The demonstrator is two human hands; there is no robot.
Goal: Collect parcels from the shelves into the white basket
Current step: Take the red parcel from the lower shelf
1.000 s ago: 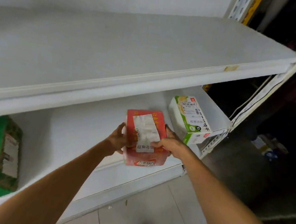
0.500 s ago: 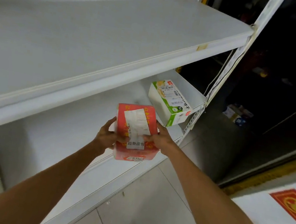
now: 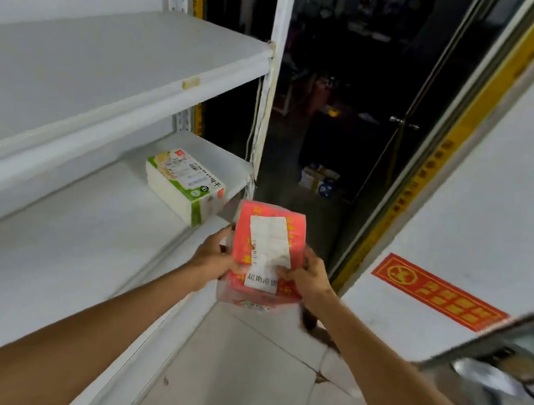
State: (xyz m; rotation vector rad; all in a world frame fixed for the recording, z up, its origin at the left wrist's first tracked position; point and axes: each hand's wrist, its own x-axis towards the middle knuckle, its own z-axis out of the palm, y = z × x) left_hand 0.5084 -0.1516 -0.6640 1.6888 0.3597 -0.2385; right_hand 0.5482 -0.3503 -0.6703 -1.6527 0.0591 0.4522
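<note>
Your left hand (image 3: 214, 258) and right hand (image 3: 311, 278) both grasp the red parcel (image 3: 271, 234) — fingers curled round its sides, thumbs on its labelled face, held just off the shelf (image 3: 59, 258) edge. Beyond your left fingertips, a white-and-green parcel (image 3: 184, 186) lies on that shelf — apart from the fingers.

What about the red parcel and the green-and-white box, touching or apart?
Apart. Head view shows bare shelf between the box and the red parcel, held in the left hand and right hand.
</note>
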